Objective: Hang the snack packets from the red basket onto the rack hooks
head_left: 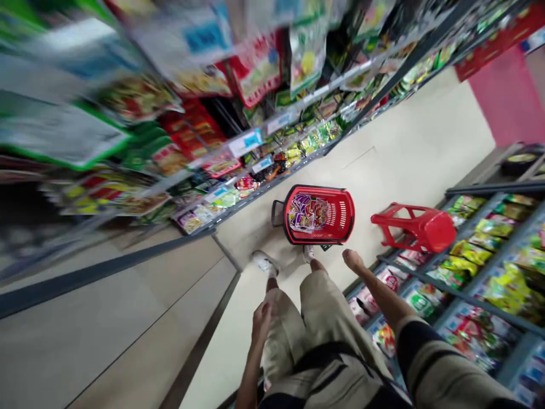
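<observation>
A red shopping basket (343, 217) stands on the pale floor just ahead of my white shoes (264, 263). Purple and red snack packets (308, 213) lie inside it. My left hand (260, 321) hangs by my left thigh and touches nothing else; its fingers are blurred. My right hand (352, 261) hangs lower right of the basket, fingers curled in, with nothing visible in it. It is close to the low shelf edge on the right. Neither hand touches the basket.
Shelves of packaged snacks (255, 142) line the left of the aisle, and a lower rack of packets (489, 267) lines the right. A red plastic stool (419, 228) sits by the right rack. The tiled floor (409, 147) runs ahead toward a pink wall (506, 102).
</observation>
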Tool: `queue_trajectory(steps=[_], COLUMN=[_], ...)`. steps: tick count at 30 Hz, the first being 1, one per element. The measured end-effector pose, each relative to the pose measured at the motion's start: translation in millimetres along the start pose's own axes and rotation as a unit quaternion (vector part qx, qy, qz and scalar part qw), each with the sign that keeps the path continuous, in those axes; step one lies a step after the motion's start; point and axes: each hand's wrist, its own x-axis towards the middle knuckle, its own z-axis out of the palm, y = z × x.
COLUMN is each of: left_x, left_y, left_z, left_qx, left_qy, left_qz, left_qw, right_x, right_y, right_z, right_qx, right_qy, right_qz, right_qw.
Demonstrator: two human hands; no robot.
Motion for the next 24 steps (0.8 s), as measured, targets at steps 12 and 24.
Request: queue_trajectory(steps=[12,24], left_x=[112,105], left_y=[-95,-51], left_z=[189.0,191.1], left_qx=[-0.073,-0.159], left_qy=[0.074,0.091], left_qz=[-0.119,-0.083], left_qw=[0.987,0.98], right_x=[378,362], right_y=[-68,-90], right_z=[165,82], right_qx=[-0.024,0.103], right_qy=[-0.038,-0.075], right_qz=[-0.278,-0.365], right_qw=[0.959,0.922])
